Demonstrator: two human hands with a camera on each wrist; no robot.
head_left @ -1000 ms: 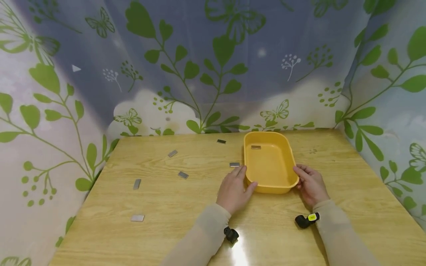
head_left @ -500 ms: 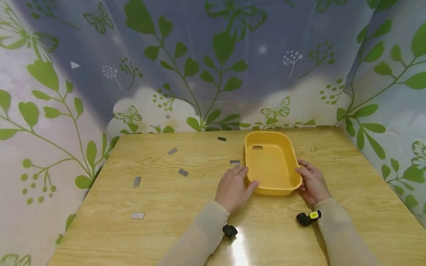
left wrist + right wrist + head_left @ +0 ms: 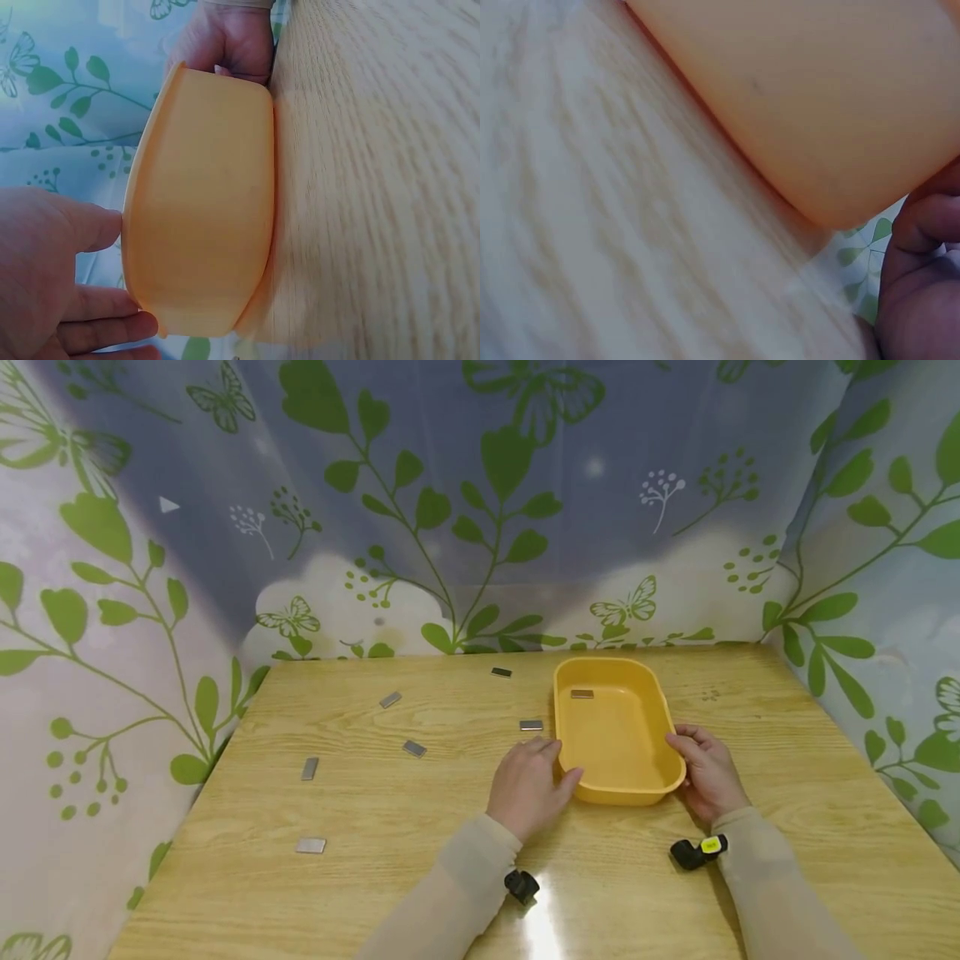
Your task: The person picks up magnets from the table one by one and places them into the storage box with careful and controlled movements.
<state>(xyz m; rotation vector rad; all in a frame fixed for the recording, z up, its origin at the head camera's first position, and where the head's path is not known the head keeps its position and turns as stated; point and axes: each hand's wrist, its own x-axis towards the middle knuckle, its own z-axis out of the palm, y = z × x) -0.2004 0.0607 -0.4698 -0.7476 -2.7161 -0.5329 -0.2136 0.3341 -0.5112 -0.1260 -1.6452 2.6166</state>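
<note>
A yellow plastic bin [image 3: 615, 735] stands on the table, right of the middle in the head view. Inside it, by the far left, lies a small flat grey rectangular piece [image 3: 582, 694]. My left hand [image 3: 527, 785] touches the bin's near left corner, thumb at the front rim and fairly straight fingers along the left side. At the right side near the front, my right hand [image 3: 705, 772] grips the rim, thumb on top and fingers curled outside. The left wrist view shows the bin's front wall [image 3: 199, 195]; the right wrist view shows its outer wall [image 3: 810, 97] and curled fingers.
Several similar grey pieces lie scattered left of the bin, the closest being one piece [image 3: 531, 725] beside its left wall. A darker piece [image 3: 502, 672] lies near the table's back edge. The wooden table [image 3: 375, 802] meets patterned curtains [image 3: 420, 527].
The bin has shifted slightly to the right and towards me, with both hands staying on it. The grey piece inside has moved with it. The loose pieces keep their places on the table.
</note>
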